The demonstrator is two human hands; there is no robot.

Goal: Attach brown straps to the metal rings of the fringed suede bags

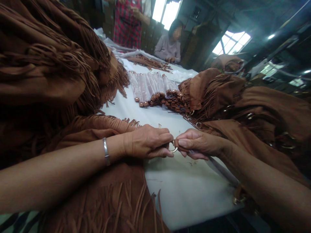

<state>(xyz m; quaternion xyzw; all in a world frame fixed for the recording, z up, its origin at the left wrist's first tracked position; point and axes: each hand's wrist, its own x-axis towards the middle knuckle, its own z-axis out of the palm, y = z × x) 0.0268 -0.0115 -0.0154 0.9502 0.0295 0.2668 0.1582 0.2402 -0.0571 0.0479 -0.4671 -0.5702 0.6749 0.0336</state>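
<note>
Over the white tabletop point(191, 197), my two hands meet at a gold-coloured metal ring point(174, 149). My left hand point(152, 142), with a silver bracelet point(106, 151) on its wrist, pinches the ring between thumb and fingers. My right hand point(198, 143) is closed on a brown leather strap point(181, 145) whose end touches the ring. A pale strip, seemingly plastic wrap, trails from under the right hand toward the table's near edge. Brown fringed suede point(114, 194) lies beneath my left forearm. Whether the strap is fastened to the ring is hidden by my fingers.
A high heap of fringed brown suede point(60, 71) rises at left; more brown pieces with metal rings point(243, 100) lie at right. Plastic-wrapped straps point(155, 89) are stacked mid-table. Two people, one in a checked apron point(127, 24), are at the far end.
</note>
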